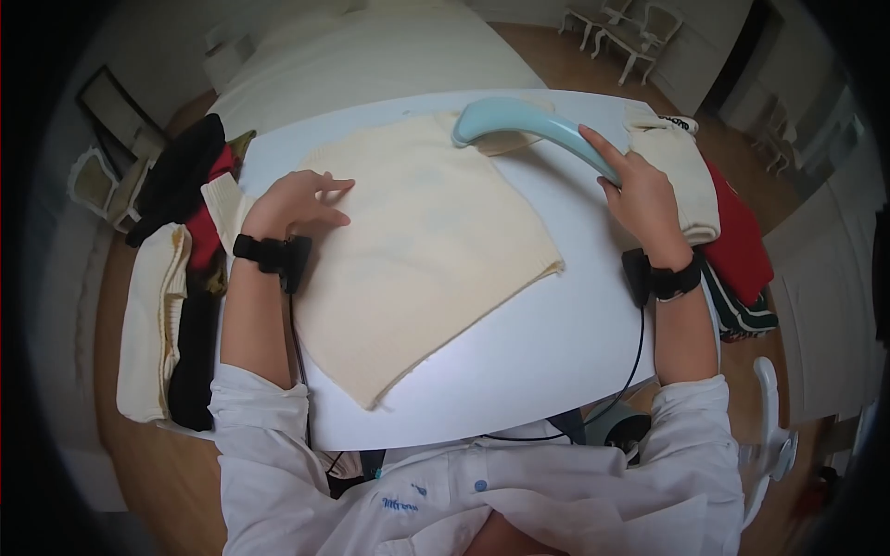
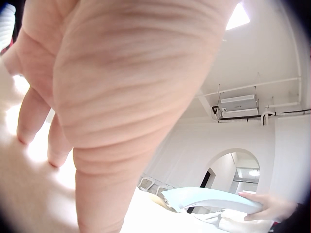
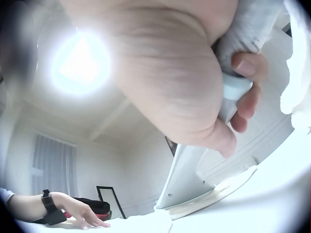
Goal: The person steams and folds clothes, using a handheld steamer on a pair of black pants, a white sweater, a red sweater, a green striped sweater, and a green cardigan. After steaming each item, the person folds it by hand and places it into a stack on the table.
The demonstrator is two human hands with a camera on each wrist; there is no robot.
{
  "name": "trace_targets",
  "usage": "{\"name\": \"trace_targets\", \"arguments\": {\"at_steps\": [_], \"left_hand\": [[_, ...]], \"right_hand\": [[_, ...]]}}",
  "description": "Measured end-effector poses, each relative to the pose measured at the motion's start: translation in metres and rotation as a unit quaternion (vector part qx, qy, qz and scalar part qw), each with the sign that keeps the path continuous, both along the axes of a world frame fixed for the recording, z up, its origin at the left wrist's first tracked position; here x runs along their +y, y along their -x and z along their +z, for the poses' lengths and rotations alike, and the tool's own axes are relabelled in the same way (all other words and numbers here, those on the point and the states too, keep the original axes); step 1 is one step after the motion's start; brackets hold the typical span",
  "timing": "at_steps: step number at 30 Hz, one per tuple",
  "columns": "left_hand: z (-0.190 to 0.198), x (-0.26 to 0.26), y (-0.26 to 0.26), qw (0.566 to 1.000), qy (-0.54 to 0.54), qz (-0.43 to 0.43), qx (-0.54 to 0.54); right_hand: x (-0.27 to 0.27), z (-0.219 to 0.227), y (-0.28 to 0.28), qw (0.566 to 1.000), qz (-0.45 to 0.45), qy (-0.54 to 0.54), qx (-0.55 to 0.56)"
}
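A cream knitted garment (image 1: 426, 241) lies spread over the white table. My right hand (image 1: 644, 204) grips the handle of a light-blue curved handheld device (image 1: 519, 116), whose wide head is right at the garment's far edge. In the right wrist view, fingers (image 3: 248, 102) curl round its handle, and screw holes show on the underside of the pale body (image 3: 184, 174). My left hand (image 1: 292, 204) rests on the garment's left part with its fingers loosely extended. The left wrist view shows its fingertips (image 2: 58, 158) down at the cloth.
Folded cream knitwear (image 1: 677, 176) lies at the right edge above a red garment (image 1: 737, 236) and a green striped one (image 1: 737, 306). Cream (image 1: 148, 324), black (image 1: 193, 361) and red clothes are piled along the left edge. A black cable (image 1: 640, 352) runs from the right wrist.
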State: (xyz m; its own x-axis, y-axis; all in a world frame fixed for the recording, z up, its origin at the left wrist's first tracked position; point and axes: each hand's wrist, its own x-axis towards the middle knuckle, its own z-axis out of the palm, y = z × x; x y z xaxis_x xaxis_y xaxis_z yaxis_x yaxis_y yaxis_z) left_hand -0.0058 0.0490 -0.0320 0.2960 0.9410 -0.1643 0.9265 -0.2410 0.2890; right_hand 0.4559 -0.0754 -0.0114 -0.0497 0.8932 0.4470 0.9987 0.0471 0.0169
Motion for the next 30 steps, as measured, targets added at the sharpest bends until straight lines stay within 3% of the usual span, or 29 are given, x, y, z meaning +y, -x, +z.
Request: {"name": "trace_targets", "arguments": {"at_steps": [2,7,11,16,18,21,26,30], "left_hand": [[0.001,-0.003,0.000,1.000,-0.009,-0.006,-0.015],[0.004,-0.005,-0.002,0.999,0.013,0.008,-0.029],[0.004,-0.002,-0.001,1.000,0.014,-0.002,-0.008],[0.007,-0.005,-0.004,1.000,0.021,-0.007,-0.008],[0.007,-0.005,-0.004,1.000,0.007,-0.012,0.002],[0.005,-0.004,-0.003,1.000,0.006,-0.015,-0.001],[0.008,-0.006,-0.005,1.000,0.008,-0.011,0.003],[0.003,-0.004,-0.002,1.000,-0.004,-0.015,0.001]], "right_hand": [[0.009,-0.007,-0.012,1.000,-0.023,-0.012,-0.006],[0.028,-0.019,-0.043,0.982,-0.177,-0.040,-0.046],[0.009,-0.004,-0.030,0.986,-0.160,-0.045,-0.023],[-0.010,0.005,0.004,0.999,-0.013,0.002,0.035],[-0.014,0.006,0.010,0.999,-0.009,0.024,0.035],[-0.013,0.000,0.007,1.000,-0.012,0.004,0.015],[0.002,-0.009,-0.030,0.989,-0.136,-0.029,-0.043],[0.007,-0.011,-0.040,0.981,-0.182,-0.029,-0.054]]}}
